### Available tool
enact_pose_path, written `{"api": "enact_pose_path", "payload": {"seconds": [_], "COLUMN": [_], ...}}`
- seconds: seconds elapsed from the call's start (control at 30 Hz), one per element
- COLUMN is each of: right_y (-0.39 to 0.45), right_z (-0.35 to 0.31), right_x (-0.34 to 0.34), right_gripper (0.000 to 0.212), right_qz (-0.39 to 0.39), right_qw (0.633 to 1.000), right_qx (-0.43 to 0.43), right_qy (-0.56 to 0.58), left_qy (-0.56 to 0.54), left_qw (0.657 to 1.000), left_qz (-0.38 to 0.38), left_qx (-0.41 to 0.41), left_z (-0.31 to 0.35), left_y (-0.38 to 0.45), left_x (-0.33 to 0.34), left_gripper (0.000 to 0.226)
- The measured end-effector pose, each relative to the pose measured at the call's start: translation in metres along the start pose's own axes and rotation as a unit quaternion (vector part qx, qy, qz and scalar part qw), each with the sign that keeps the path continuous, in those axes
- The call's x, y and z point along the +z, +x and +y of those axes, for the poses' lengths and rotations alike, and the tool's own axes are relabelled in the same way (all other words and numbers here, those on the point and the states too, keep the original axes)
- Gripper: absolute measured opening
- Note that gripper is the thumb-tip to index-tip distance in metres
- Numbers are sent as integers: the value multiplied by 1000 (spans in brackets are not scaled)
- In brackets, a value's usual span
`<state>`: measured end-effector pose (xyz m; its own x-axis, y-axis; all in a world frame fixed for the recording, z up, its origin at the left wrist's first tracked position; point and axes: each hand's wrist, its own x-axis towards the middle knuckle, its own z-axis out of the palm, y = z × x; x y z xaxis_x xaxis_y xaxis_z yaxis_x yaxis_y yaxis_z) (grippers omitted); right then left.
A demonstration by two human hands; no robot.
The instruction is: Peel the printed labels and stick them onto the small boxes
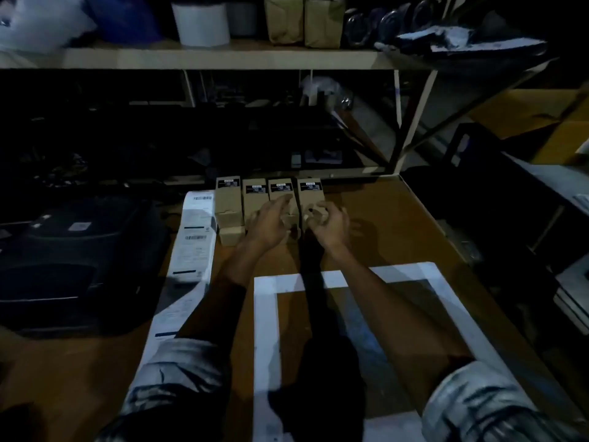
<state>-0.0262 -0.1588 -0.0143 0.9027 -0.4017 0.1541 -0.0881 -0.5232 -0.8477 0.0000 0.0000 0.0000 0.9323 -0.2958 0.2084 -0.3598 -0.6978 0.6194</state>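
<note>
Several small brown cardboard boxes (pixel 228 199) stand in a row at the far side of the brown table (pixel 398 237), each with a black label near its top. Smaller boxes (pixel 232 235) lie in front of them. My left hand (pixel 269 223) reaches over the row with fingers stretched out, touching a box in the middle. My right hand (pixel 328 223) has its fingers curled round a small brown box (pixel 318 215) at the right end of the row. A long strip of printed labels (pixel 192 247) runs from the boxes' left side down toward me.
A black label printer (pixel 73 263) sits left of the strip. A white rectangular frame (pixel 267 330) is marked on the table under my forearms. Shelving with rolls and brown packages (pixel 287 23) rises behind. Dark clutter and a table edge lie to the right.
</note>
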Motion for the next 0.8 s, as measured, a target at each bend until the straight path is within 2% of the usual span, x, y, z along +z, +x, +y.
{"api": "enact_pose_path", "payload": {"seconds": [0.17,0.33,0.5,0.63,0.8], "right_y": [9,14,20,23,12], "right_z": [15,31,32,27,24], "right_x": [19,24,22,21,6], "right_gripper": [41,40,47,52,84], "right_qz": [8,28,25,14,51], "right_qw": [999,991,988,990,999], "right_qx": [1,-26,-38,-38,11], "right_qy": [-53,-125,-151,-138,-11], "left_qy": [-12,-22,-42,-61,-90], "left_qw": [1000,1000,999,998,996], "left_qz": [-24,-5,9,13,22], "left_qx": [-11,-8,-6,0,12], "left_z": [-13,-21,-28,-24,-23], "left_y": [13,13,14,11,3], "left_x": [13,25,34,34,33], "left_gripper": [79,72,62,56,51]}}
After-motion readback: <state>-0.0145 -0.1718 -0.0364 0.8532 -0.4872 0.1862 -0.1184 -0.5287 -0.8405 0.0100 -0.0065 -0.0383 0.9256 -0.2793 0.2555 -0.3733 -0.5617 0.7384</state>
